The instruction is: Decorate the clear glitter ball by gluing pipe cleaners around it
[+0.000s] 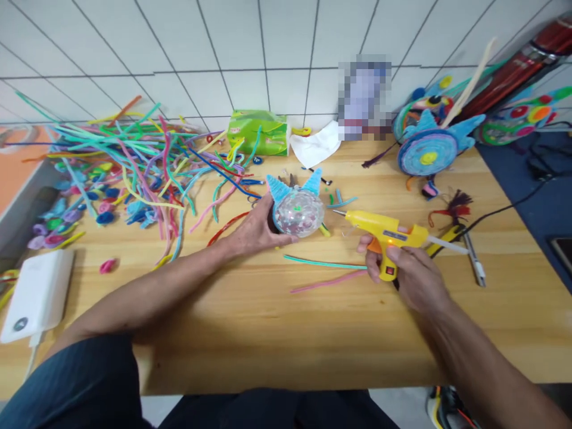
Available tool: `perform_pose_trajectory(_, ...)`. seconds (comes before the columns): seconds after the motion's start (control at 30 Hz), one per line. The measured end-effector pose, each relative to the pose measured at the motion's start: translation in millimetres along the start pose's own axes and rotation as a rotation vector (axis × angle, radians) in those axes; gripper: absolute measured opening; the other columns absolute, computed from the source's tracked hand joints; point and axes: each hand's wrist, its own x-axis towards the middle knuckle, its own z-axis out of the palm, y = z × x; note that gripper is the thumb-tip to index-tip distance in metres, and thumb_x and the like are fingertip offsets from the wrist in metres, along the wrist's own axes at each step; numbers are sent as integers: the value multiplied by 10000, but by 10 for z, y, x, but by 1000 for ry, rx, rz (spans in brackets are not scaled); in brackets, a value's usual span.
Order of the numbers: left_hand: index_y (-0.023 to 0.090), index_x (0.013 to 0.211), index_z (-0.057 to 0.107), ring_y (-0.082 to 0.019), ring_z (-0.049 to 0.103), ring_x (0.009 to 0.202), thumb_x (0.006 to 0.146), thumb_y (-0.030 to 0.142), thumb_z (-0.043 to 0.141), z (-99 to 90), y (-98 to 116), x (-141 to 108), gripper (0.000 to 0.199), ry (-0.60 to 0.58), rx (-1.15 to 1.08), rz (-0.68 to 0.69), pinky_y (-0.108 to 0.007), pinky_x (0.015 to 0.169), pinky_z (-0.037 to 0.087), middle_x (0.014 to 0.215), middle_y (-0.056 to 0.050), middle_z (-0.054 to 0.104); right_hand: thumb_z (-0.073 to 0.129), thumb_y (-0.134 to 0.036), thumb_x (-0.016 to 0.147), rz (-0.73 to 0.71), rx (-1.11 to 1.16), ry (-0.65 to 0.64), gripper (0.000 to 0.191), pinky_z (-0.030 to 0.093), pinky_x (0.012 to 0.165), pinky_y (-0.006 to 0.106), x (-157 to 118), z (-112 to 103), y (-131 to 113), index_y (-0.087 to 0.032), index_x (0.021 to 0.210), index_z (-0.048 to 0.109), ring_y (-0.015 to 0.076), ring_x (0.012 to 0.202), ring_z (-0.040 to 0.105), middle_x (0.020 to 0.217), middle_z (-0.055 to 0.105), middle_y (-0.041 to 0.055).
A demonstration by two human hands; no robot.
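Note:
My left hand (263, 229) is closed around the side of a round, clear-faced craft piece (298, 211) with two blue fuzzy ears on top. A small green spot shows at the middle of its shiny face. In my right hand (409, 271) is a yellow hot glue gun (384, 232), a glue stick poking from its back. Its nozzle points left, a short gap away from the craft piece. Below the gun lie a teal pipe cleaner (324, 262) and a pink pipe cleaner (326, 282), their right ends reaching my fingers.
Many coloured pipe cleaners (134, 149) heap at the back left, beside a white power bank (40, 292). A green tissue pack (259, 132) stands near the tiled wall. Finished-looking blue-eared crafts (428, 152), a box cutter (474, 259) and a black cord (500, 211) are right.

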Motion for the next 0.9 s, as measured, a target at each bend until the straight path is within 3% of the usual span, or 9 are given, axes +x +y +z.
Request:
perform_pose_trajectory(0.23, 246, 1549, 442, -391, 595, 1452, 706, 559, 982, -60, -22, -13, 1048, -34, -151, -43, -569, 1256, 492, 1507, -163, 601, 781, -638, 865, 43, 119, 21, 439, 451, 489, 344, 74, -1, 73, -210, 943, 728, 150, 540, 551, 969, 766, 95)
perform_pose_trajectory(0.47, 317, 1555, 450, -355, 673, 1333, 643, 604, 1019, -104, 74, 8, 1113, -40, -278, -146, -512, 1107, 629, 1435, -130, 649, 753, -614, 895, 70, 212, -57, 425, 466, 471, 320, 106, -2, 105, -192, 935, 731, 126, 542, 538, 1019, 774, 115)
perform_pose_trajectory(0.9, 348, 1668, 304, -391, 552, 1519, 637, 673, 1005, -111, 12, -11, 1288, -39, -185, -126, -546, 1243, 544, 1566, -147, 583, 719, -611, 918, 71, 222, -98, 435, 460, 508, 307, 174, 31, 176, -178, 957, 744, 104, 530, 519, 1005, 779, 89)
